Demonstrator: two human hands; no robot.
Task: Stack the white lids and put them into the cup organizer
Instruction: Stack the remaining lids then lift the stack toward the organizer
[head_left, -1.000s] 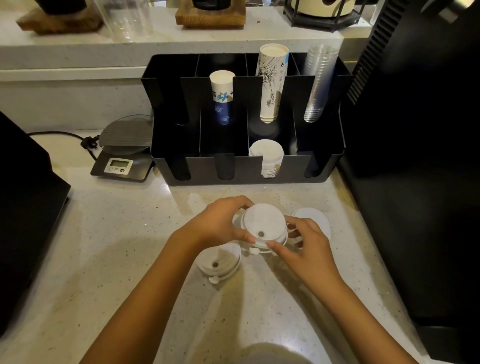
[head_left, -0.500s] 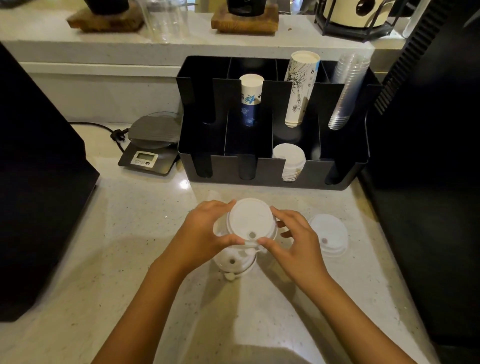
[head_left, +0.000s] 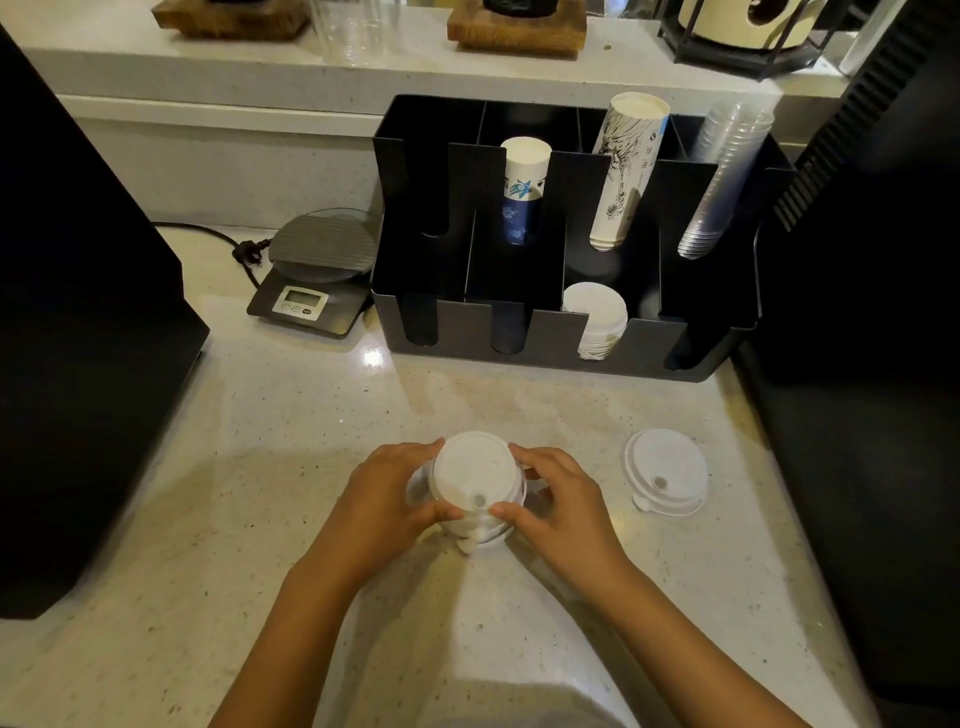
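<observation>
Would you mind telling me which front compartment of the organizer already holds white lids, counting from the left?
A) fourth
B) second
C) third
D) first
C: the stack of white lids stands in the third front slot of the organizer, in front of the tall printed paper cups; the other three front slots look empty.

White lids (head_left: 474, 478) between the hands; another white lid (head_left: 666, 470) right of the right hand (head_left: 558, 501). Black organizer (head_left: 550, 338) beyond. Speckled beige surface (head_left: 260, 467). Blue-patterned cup (head_left: 522, 189); ink-sketch cup (head_left: 626, 166).
</observation>
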